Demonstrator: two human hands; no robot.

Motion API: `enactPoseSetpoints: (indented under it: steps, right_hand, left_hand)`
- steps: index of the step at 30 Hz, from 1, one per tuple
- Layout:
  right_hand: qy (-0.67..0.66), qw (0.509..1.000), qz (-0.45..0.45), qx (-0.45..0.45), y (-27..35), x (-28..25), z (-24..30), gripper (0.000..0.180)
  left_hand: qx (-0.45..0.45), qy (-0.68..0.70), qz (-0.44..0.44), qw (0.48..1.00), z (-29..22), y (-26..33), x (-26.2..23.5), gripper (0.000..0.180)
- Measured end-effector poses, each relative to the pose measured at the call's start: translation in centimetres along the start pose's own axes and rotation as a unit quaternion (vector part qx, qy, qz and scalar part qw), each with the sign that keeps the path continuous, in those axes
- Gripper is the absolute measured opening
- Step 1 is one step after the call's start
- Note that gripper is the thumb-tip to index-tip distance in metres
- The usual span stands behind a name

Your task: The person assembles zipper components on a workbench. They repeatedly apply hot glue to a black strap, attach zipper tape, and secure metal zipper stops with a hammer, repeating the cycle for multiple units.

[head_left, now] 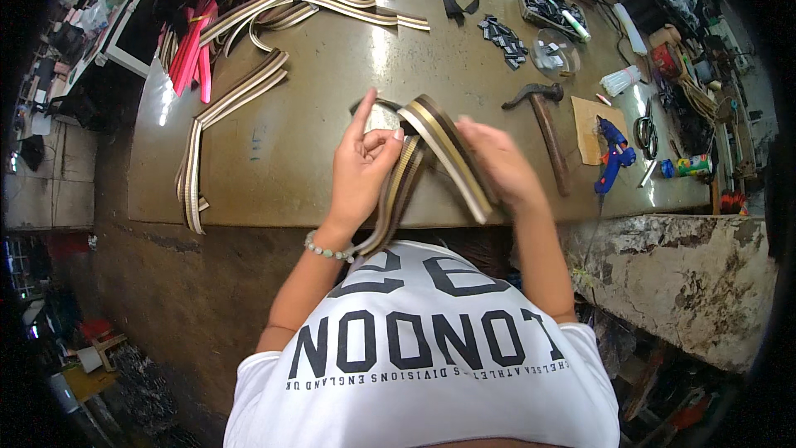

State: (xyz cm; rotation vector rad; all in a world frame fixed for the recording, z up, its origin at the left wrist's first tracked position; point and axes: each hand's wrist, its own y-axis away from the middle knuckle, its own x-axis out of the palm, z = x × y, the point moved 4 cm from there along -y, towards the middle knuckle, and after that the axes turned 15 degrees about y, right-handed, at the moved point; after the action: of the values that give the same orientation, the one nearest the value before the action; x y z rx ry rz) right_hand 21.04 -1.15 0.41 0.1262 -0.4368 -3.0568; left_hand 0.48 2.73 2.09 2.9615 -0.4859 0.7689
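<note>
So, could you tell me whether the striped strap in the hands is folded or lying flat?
Folded: the striped strap bends back on itself between left hand and right hand.

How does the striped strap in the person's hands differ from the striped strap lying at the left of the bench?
The held strap is folded over and lifted between the left hand and right hand; the bench strap lies flat, untouched, one end hanging over the bench edge. The held strap looks darker brown; the bench strap looks paler. Both are striped woven webbing.

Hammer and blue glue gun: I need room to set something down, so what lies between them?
In the head view, a tan cardboard sheet lies between the wooden-handled hammer and the blue glue gun.
</note>
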Motion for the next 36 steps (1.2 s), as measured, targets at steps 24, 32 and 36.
enactPoseSetpoints:
  steps: [24,32,36]
  right_hand:
    - [-0.052,0.983,0.175,-0.023,-10.5,0.0,4.9,0.069]
    - [0.042,0.962,-0.020,-0.269,-6.6,1.3,7.7,0.087]
    - [0.134,0.955,-0.111,-0.242,-4.6,4.3,4.0,0.093]
  left_hand:
    - [0.064,-0.414,0.097,0.903,-2.6,-4.7,0.6,0.027]
    - [0.072,-0.578,0.000,0.813,-1.0,-3.6,-1.2,0.023]
    - [0.222,-0.548,-0.010,0.806,0.0,-2.8,-0.8,0.014]
